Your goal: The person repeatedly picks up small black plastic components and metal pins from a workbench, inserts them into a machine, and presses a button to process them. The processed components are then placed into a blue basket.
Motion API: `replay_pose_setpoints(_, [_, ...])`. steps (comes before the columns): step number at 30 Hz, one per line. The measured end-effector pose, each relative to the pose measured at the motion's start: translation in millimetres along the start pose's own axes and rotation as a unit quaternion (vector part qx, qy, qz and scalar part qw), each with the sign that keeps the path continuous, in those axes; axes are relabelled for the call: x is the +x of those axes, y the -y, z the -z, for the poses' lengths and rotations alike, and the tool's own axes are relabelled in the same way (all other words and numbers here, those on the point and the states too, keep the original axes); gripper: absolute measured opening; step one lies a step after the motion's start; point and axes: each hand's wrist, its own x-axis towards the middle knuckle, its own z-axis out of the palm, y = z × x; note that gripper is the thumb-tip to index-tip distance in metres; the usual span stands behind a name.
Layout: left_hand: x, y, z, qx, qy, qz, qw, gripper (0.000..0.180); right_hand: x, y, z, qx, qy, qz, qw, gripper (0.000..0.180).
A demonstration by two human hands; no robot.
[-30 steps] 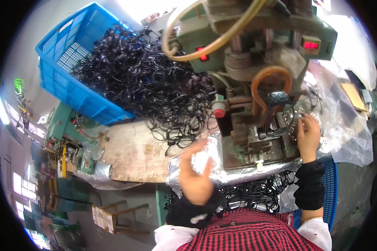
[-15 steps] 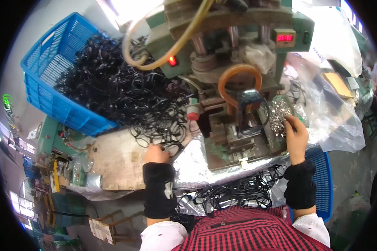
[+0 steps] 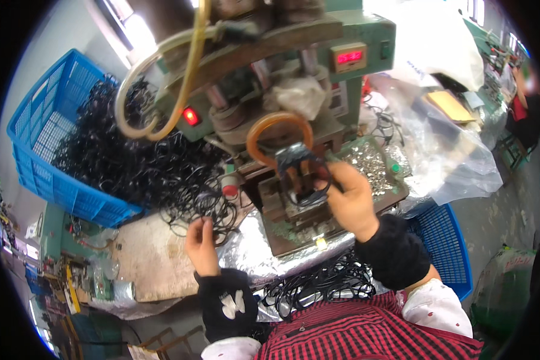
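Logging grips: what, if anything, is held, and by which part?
Cannot be told: right hand at a black loop, right side; left hand beside piled black loops.

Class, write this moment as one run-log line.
left hand: at edge of black loops | right hand: at press | small metal pieces: beside right hand | blue crate: left of press

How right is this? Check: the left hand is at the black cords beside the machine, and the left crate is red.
The head view shows the left crate is blue, not red; the left hand is at the black cords beside the machine.
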Motion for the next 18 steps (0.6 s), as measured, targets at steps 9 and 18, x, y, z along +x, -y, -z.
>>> replay_pose_setpoints(9, [-27,-98,-66,-0.188,0.048,-0.3,0.934,0.011,2,24,-6,0.242,0.01,-0.198,0.95,0.051])
replay_pose_setpoints(18, [-58,-136,-89,-0.122,0.157,-0.276,0.941,0.013,-6,37,23,0.027,0.078,-0.066,0.994,0.041])
